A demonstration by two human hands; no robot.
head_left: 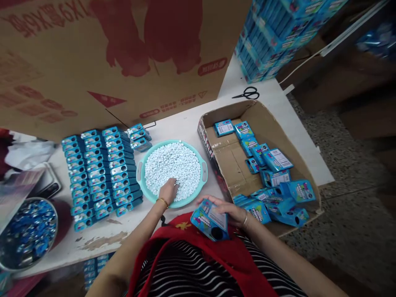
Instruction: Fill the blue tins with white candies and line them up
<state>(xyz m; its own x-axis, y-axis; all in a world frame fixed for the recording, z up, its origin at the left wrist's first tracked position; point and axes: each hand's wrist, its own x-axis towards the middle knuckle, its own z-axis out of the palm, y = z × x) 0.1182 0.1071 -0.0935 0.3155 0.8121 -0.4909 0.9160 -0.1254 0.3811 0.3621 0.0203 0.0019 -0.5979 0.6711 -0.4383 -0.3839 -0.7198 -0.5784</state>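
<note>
My left hand is down in a light-green bowl with grey handles, its fingers curled in among small white candies. Its fingertips are partly covered. In my right hand is a blue printed candy box, held just in front of my red apron. The box is tilted, with a dark round spot at its near end. To the left of the bowl, blue boxes stand packed in several rows. On the right, an open cardboard tray contains several more blue boxes, lying jumbled.
A large brown carton stands behind the bowl. Black scissors lie near stacked blue packs at the back right. On the left, a metal pot is full of blue and silver pieces. The table's right edge drops to a speckled floor.
</note>
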